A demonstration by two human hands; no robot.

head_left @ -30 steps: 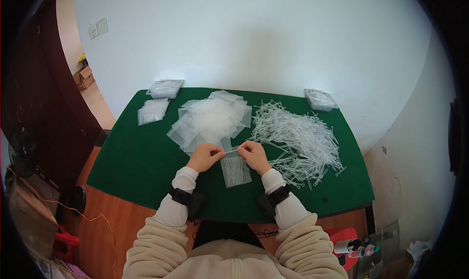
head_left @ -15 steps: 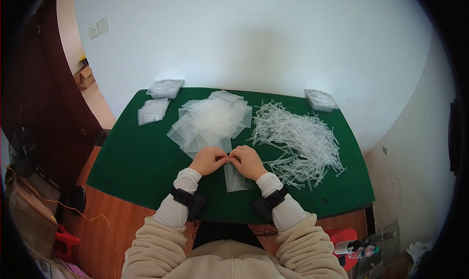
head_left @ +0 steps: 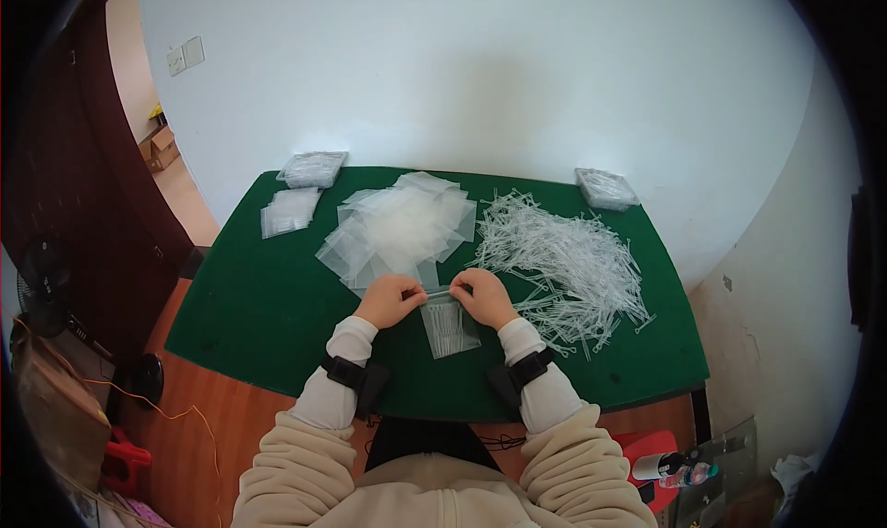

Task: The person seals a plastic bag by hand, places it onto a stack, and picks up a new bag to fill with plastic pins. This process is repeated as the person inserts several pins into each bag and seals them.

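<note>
A small clear zip bag [head_left: 451,334] hangs toward me with several thin clear plastic sticks inside, side by side. My left hand [head_left: 391,301] pinches the left end of its top edge. At the other end of that edge, the thumb and fingers of my right hand [head_left: 483,297] are pressed together on the bag. Just beyond my hands spreads a heap of empty clear bags [head_left: 402,228]. To the right lies a large loose pile of clear plastic sticks [head_left: 568,269], some with a ring at one end.
Stacks of filled bags [head_left: 312,169] stand at the green table's [head_left: 249,315] far left, a smaller stack [head_left: 291,211] in front. Another filled stack [head_left: 606,188] is at the far right. A white wall [head_left: 480,84] rises behind. A bottle [head_left: 688,474] lies on a red stool [head_left: 658,498].
My right hand has slid rightward along the bag's top edge, away from my left hand. The bag's upper part is now stretched between them and shows more fully.
</note>
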